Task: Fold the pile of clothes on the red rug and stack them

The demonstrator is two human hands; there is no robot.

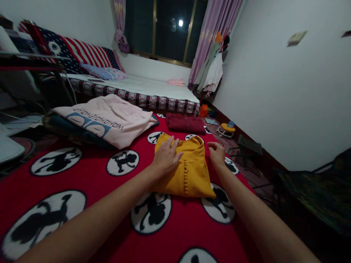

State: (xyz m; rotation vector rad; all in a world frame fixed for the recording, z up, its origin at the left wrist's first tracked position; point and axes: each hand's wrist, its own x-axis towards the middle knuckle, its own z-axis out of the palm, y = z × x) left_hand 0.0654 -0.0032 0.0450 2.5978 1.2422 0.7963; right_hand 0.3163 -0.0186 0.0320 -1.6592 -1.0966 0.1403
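A yellow garment with a row of small buttons (194, 175) lies folded on the red blanket (104, 190), which has black monkey figures in white ovals. My left hand (166, 155) rests flat on the garment's left part, fingers stretched out. Just past the garment's right edge is my right hand (216, 151), its fingers loosely bent, with nothing visible in them. Behind the yellow garment lies a folded dark red garment (185, 123). To the left, a pale pink top with printed letters (126, 113) lies over darker clothes.
A bed with a white sheet (142, 84) stands under the window. Clothes (214, 75) hang by the right curtain. On the right are a small yellow-seated stool (228, 128), a dark folding stool (249, 144) and a dark patterned chair (315, 193). A desk (33, 62) is at left.
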